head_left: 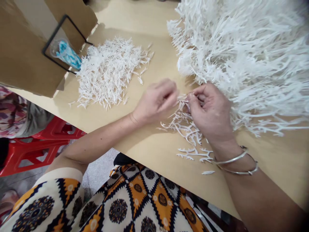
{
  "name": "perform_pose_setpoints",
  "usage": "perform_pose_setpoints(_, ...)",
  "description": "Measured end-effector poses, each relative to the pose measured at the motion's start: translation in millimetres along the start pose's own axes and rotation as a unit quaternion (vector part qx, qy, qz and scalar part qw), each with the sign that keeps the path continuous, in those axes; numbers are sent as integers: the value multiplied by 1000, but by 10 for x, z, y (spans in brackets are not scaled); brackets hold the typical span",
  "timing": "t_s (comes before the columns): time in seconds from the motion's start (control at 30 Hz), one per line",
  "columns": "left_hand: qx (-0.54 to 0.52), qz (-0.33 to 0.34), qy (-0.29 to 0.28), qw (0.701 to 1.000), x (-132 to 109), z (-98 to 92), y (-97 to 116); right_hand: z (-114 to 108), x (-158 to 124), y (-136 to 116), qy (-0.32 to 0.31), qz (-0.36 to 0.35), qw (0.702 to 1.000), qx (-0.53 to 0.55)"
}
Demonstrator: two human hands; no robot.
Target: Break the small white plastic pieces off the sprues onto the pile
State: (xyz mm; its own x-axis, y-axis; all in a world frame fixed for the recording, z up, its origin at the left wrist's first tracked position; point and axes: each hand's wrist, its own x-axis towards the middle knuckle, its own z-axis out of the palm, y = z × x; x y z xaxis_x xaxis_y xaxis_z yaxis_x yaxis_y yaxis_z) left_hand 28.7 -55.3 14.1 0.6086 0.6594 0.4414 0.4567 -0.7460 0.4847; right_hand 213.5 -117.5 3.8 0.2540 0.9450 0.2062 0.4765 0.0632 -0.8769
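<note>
My left hand [158,100] is blurred by motion over the table, its fingers curled closed; whatever it may hold is hidden. Close beside it, my right hand [210,109] has thumb and forefinger pinched together on a white branched plastic piece [182,102]. Under and below the right hand lie loose white plastic sprigs [189,130], and one small sliver [208,172] rests nearer the table edge. A large heap of long white branched strands [243,54] rises just beyond the right hand. Farther left sits a pile of short white pieces [108,71].
A cardboard box [26,48] stands at the left, with a black wire frame [54,35] against it. A clear cup with blue-and-white contents [66,53] leans there. Red plastic stools [36,151] and a neighbouring person's clothing [14,112] are beyond the tan table's edge [145,145].
</note>
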Motion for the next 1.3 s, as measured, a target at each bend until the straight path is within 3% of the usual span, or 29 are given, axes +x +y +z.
perform_pose_setpoints(0.1, 34, -110, 163, 980, 33, -50, -225, 25, -27, -28, 7, 32, 998, 61)
perform_pose_setpoints(0.17, 36, -117, 212, 970, 40, -75, -314, 39, -38, -67, -1, 42, 995, 88)
perform_pose_setpoints(0.23, 21, -96, 171, 980, 36, -86, -303, 44, -42, -105, -2, 50, 994, 96)
perform_pose_setpoints(0.33, -4, -47, 23, 999, 30, -77, -158, 39, -54, -150, -11, 52, 995, 90)
perform_pose_setpoints(0.4, -6, -30, -39, 999, 30, -58, -64, 36, -72, -170, -22, 43, 996, 79)
perform_pose_setpoints(0.57, 21, -26, -81, 996, 29, -44, -13, 43, -113, -187, -28, 26, 999, 31)
perform_pose_setpoints(0.77, 13, 4, -44, 999, 20, -108, 36, 5, -103, -255, -54, -2, 998, -37)
perform_pose_setpoints(0.97, 6, -42, -45, 998, 28, -56, 68, -42, -88, -311, -90, -19, 992, -91)
perform_pose_setpoints(1.07, 22, -77, 0, 997, 59, -11, -144, -19, -134, -354, -125, -44, 984, -120)
perform_pose_setpoints(1.13, 40, -115, 92, 988, 80, 12, -370, 10, -182, -396, -155, -59, 978, -126)
perform_pose_setpoints(1.2, 32, -151, 133, 979, 86, 29, -564, 36, -220, -431, -168, -70, 975, -124)
perform_pose_setpoints(1.3, 2, -164, 140, 976, 65, 31, -622, 49, -230, -434, -145, -57, 981, -116)
